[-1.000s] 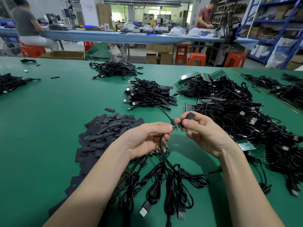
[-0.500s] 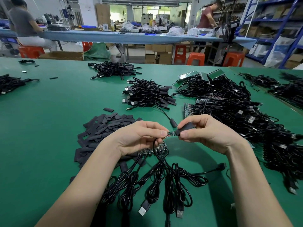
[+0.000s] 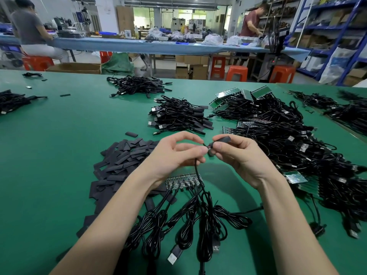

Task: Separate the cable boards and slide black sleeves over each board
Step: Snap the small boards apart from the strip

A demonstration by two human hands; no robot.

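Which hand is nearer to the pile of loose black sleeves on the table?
Left. The left hand hovers just beside the pile of loose black sleeves, at its right edge. The right hand is farther right, pinching one black sleeve.

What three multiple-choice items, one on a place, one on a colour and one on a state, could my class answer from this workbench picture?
1. Where does the loose heap of flat black sleeves lie on the green table?
A. left of the hands
B. right of the hands
C. on the far blue bench

2. What colour are the plastic stools beyond the table?
A. white
B. orange-red
C. yellow

3. What is the right hand doing?
A. resting flat on the table
B. hanging idle
C. pinching a black sleeve at the board end of a thin black cable

Answers: 1 A, the heap sits beside the left forearm. 2 B, every stool in view is orange-red. 3 C, thumb and fingers close on the sleeve while the left hand pinches the cable.
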